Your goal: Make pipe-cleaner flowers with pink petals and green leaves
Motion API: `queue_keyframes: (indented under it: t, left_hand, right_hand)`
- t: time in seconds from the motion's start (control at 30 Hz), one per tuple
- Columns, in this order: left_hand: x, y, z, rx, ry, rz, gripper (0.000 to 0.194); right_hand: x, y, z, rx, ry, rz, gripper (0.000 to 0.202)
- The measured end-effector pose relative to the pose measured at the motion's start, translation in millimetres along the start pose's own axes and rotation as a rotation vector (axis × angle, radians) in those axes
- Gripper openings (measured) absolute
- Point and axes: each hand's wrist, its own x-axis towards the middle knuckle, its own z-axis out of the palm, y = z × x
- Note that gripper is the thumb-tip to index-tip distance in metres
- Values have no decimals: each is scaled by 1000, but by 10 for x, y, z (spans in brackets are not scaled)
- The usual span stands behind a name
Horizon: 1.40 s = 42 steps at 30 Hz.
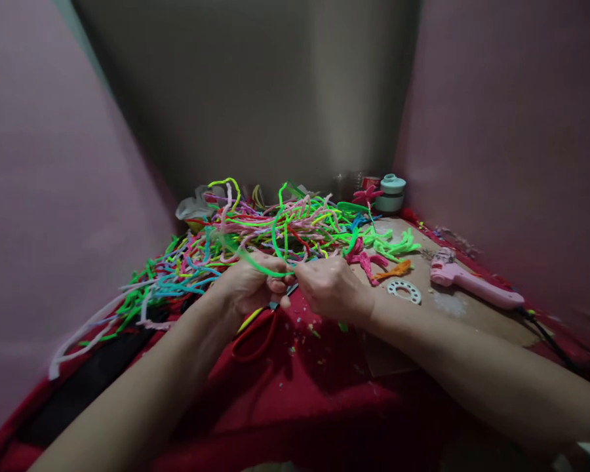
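Observation:
My left hand [255, 285] and my right hand [327, 285] meet over the near side of a tangled heap of pipe cleaners [246, 226]. Between their fingertips runs a bright green pipe cleaner [263, 269], which curves up and to the left, its far end blurred. Both hands are closed in a pinch on it. Just below my left hand lie scissors with red handles [253, 354] and a yellow strip [250, 320]; their blades are partly hidden by the hands.
To the right, a brown board [452, 321] carries a pink glue gun [472, 282], a white ring with holes [404, 291], pink pipe-cleaner petals [366, 261] and an orange twisted piece [398, 269]. A teal-lidded jar [392, 193] stands behind. Scraps dot the red cloth [314, 387].

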Motion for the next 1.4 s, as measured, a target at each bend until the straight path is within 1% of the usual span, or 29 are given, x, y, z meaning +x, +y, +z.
queue_keyframes:
  t: [0.07,0.1,0.17,0.2,0.27,0.33,0.37,0.43,0.47,0.53,0.57,0.63,0.7,0.73,0.77,0.83,0.87,0.93,0.97,1.03,1.1,1.17,1.27,1.33,1.4]
  left_hand:
    - [-26,-3,0,-119,-27,-40,5]
    - [-54,3,0,-117,-25,-38,6]
    - [-133,23,-4,-4,17,23,11]
    - [-180,34,-6,91,70,88,14]
    - [-275,52,-8,323,224,278,16]
    - [-346,61,-8,574,365,527,14]
    - [-365,61,-8,706,404,661,15]
    - [-368,57,-3,967,397,871,15]
    - [-355,54,3,1073,368,943,13]
    - [-320,50,25,1204,322,1000,8]
    - [-305,50,41,1229,322,995,7]
    - [-292,61,81,1206,369,937,13]
    - [-292,84,118,1090,415,798,21]
    - [-289,99,130,1000,407,703,24]
    - [-280,114,137,890,375,601,26]
    - [-236,143,135,641,265,412,24]
    - [-205,155,129,520,209,342,21]
    - [-146,179,121,352,130,260,16]
    - [-127,193,124,321,112,251,15]
    - [-126,226,151,360,123,295,18]
    - [-168,260,201,484,182,375,19]
    - [-220,280,255,616,261,441,18]
    - [-240,265,297,712,359,538,13]
    - [-199,237,279,727,383,595,12]
    - [-131,214,233,738,382,613,13]
  right_hand:
    - [-3,-26,-6,48,22,1,16]
    - [0,-32,-12,99,43,29,18]
    - [19,-28,-26,266,86,135,20]
    - [34,-19,-33,382,103,207,20]
    - [69,2,-50,646,112,360,21]
    - [100,13,-66,902,83,486,19]
    - [111,13,-72,1004,65,526,18]
    - [122,5,-78,1129,40,559,15]
    - [122,1,-76,1143,36,557,14]
    - [118,-1,-64,1094,36,536,15]
    - [115,1,-57,1052,36,517,16]
    - [107,6,-46,959,39,467,17]
    - [96,0,-50,857,63,400,19]
    - [89,-10,-58,792,79,363,20]
    - [79,-23,-68,714,99,324,20]
    - [55,-54,-91,531,139,237,20]
    - [42,-66,-100,443,154,193,20]
    - [23,-76,-107,314,177,121,17]
    - [19,-75,-106,285,191,109,17]
    - [27,-60,-100,305,231,149,19]
    - [51,-39,-90,397,271,231,21]
    - [77,-16,-80,515,281,289,22]
    - [104,14,-70,700,235,356,27]
    - [112,31,-71,845,171,412,31]
    - [120,48,-78,992,100,459,30]
